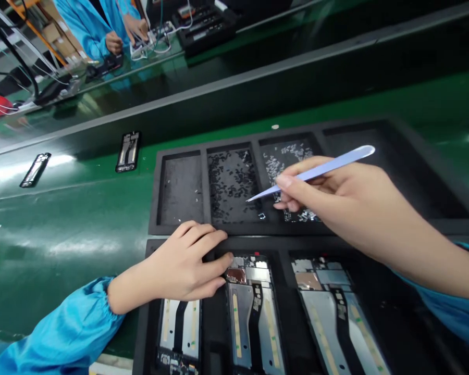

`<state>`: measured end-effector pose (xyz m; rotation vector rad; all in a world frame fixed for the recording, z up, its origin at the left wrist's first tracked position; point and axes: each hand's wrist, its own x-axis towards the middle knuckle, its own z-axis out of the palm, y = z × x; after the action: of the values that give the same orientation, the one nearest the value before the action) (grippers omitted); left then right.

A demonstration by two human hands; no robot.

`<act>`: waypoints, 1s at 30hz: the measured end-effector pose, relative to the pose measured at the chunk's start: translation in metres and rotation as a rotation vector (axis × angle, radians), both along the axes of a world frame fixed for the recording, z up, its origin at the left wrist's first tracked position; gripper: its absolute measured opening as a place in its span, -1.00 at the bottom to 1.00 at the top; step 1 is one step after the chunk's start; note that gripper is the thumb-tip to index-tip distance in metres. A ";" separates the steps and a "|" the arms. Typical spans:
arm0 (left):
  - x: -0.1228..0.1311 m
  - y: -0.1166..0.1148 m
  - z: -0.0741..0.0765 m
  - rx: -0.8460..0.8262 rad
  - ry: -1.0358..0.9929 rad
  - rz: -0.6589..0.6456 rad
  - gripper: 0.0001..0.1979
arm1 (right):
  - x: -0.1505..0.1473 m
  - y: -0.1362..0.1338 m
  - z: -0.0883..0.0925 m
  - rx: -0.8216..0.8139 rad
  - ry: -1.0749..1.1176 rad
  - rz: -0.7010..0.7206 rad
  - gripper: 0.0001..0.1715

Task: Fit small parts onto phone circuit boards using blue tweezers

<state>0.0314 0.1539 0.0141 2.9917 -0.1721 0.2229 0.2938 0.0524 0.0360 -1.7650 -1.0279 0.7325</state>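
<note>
My right hand (328,192) pinches a pale blue pair of tweezers (328,165). Their tip hovers over a compartment of small black parts (232,177) in the black parts tray (152,208). Beneath that hand, another compartment holds small shiny parts (273,161), partly covered by my fingers. My left hand (187,263) lies spread, palm down, across the lower tray's upper edge. Its fingers reach the top of the middle opened phone (254,312) and cover the top of the left opened phone (180,333). To the right lies another opened phone (336,317).
Two phone bodies, one farther left (35,170) and one nearer (128,151), lie on the green surface (82,219) beyond my left hand. Across a raised rail (219,86), a co-worker in a blue sleeve (76,26) handles cables beside a black tray (207,31).
</note>
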 end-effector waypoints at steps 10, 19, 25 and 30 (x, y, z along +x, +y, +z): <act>-0.006 0.002 0.000 -0.080 -0.086 0.010 -0.69 | 0.007 0.027 -0.020 -0.057 -0.032 0.426 -0.61; -0.021 0.012 0.008 -0.305 -0.377 0.098 -0.84 | 0.009 0.032 -0.023 0.065 -0.303 0.622 -0.74; -0.036 0.022 0.006 -0.336 -0.430 0.154 -0.86 | 0.010 0.031 -0.028 0.078 -0.348 0.651 -0.71; -0.055 0.030 -0.004 -0.384 -0.496 0.177 -0.88 | 0.009 0.031 -0.023 0.062 -0.321 0.630 -0.74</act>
<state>-0.0233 0.1840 0.0100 2.5155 0.0811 0.9035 0.3026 0.0837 0.0131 -1.5330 -1.8494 0.7907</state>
